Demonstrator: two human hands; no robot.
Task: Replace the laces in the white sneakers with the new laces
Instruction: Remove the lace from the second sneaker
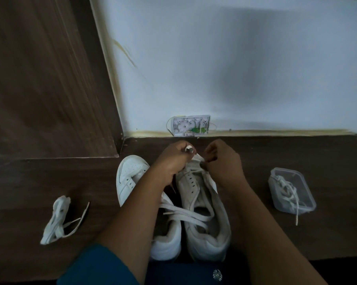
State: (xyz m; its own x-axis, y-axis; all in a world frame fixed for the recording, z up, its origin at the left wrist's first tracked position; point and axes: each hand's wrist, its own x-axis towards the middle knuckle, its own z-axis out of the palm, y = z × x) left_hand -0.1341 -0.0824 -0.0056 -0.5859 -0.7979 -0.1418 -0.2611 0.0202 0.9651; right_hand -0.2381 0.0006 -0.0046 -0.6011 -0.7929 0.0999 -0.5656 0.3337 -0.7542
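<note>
Two white sneakers stand side by side on the dark wooden floor, toes pointing toward the wall. My left forearm crosses over the left sneaker (130,177). Both hands work at the toe end of the right sneaker (204,212). My left hand (171,161) pinches a white lace (185,214) near the front eyelets. My right hand (222,163) pinches the same lace close by. The lace's loose ends trail back across both sneakers' openings.
A bundle of white laces (58,219) lies on the floor at the left. A clear plastic container (290,190) at the right holds another lace, one end hanging over its rim. A white wall box (191,125) sits at the skirting ahead; a wooden door stands left.
</note>
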